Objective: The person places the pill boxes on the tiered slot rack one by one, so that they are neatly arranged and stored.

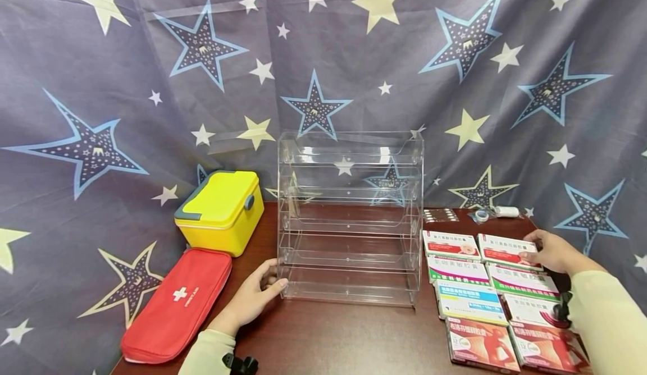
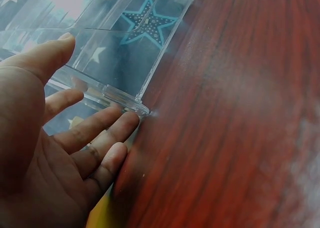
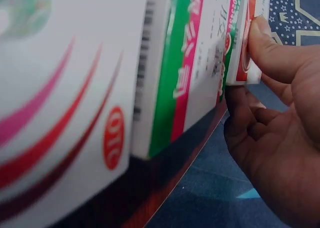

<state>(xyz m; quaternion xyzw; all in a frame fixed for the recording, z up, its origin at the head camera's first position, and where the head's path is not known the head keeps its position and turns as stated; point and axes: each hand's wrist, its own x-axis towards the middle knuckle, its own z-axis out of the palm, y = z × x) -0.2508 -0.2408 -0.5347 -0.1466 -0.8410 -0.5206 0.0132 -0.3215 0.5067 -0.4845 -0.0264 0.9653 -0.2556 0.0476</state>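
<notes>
A clear acrylic tiered rack (image 1: 349, 295) stands upright on the table. At its lower left side is my left hand (image 1: 251, 298). The left wrist view shows the fingers (image 2: 107, 125) loosely extended against the rack's edge, thumb apart from them. On the far right my right hand (image 1: 554, 252) pinches the right end of a red-and-white medicine box (image 1: 505, 250), the back one in the right column. In the right wrist view my thumb (image 3: 270, 48) presses on its face, with the other fingers around its end. The box's far part is hidden there.
Several more medicine boxes (image 1: 470, 302) lie in two columns right of the rack. Behind them are a blister pack (image 1: 441, 215), a tape roll (image 1: 481, 215) and a white roll (image 1: 507, 211). A yellow case (image 1: 222, 206) and red first-aid pouch (image 1: 177, 305) sit left. A starry curtain (image 1: 354, 55) hangs behind.
</notes>
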